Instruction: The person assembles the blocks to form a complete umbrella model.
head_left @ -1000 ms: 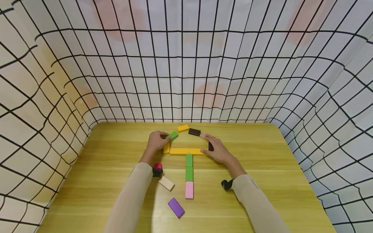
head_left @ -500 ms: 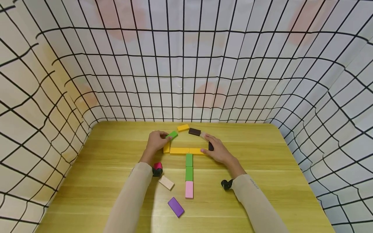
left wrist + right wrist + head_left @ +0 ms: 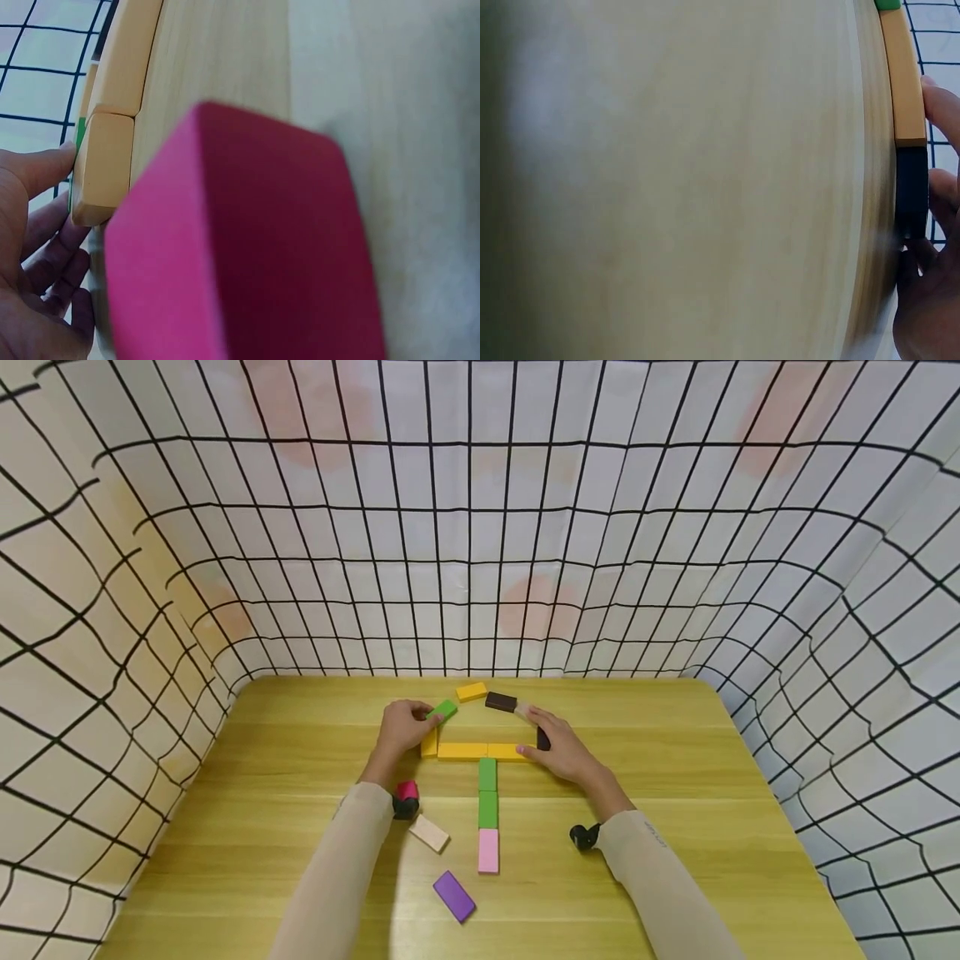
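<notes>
"Tabletop (image 3: 562,902) before us is banded, yellowish wood. What do we see round it?"
"White backdrop (image 3: 450,539), black-gridded, behind and on both sides, with faint pinkish blotches."
"And the hands?"
"We see the left hand (image 3: 403,725) pinching a green block (image 3: 446,708) at the arch's upper left. The right hand (image 3: 561,747) lies spread, its thumb at a yellow block (image 3: 504,752), fingers round a black block's (image 3: 543,739) outer side."

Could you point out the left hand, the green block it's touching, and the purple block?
Left hand (image 3: 403,726): head view, back of the hand.
Green block (image 3: 446,708): head view, top face, beside the thumb.
Purple block (image 3: 454,896): head view, middle of its top face.
</notes>
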Available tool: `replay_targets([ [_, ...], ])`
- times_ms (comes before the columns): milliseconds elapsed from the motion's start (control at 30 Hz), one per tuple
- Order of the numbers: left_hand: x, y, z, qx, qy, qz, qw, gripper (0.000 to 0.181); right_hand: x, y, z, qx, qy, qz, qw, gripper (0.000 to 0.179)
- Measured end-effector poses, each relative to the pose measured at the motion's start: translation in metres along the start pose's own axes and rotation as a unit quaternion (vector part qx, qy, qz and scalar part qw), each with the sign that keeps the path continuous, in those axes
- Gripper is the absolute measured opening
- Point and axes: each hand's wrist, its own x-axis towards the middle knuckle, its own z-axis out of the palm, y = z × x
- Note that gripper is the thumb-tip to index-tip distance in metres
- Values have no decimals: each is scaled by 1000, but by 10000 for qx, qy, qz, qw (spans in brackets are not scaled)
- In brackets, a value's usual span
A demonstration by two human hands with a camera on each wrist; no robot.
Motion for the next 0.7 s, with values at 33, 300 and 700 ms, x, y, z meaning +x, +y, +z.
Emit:
replay_targets([
  [33, 0, -1, 1, -3, 9, -3, 10000, 37, 0, 0, 0, 12, -11, 6, 10000, 85],
  [300, 0, -6, 4, -17, 54, 39, 10000, 38, -1, -2, 2, 82, -35, 58, 9999, 85],
  [700, 3, 0, -1, -193, -39, 113, 9997, 45, 0, -1, 0, 79, 14, 4, 10000, 85],
])
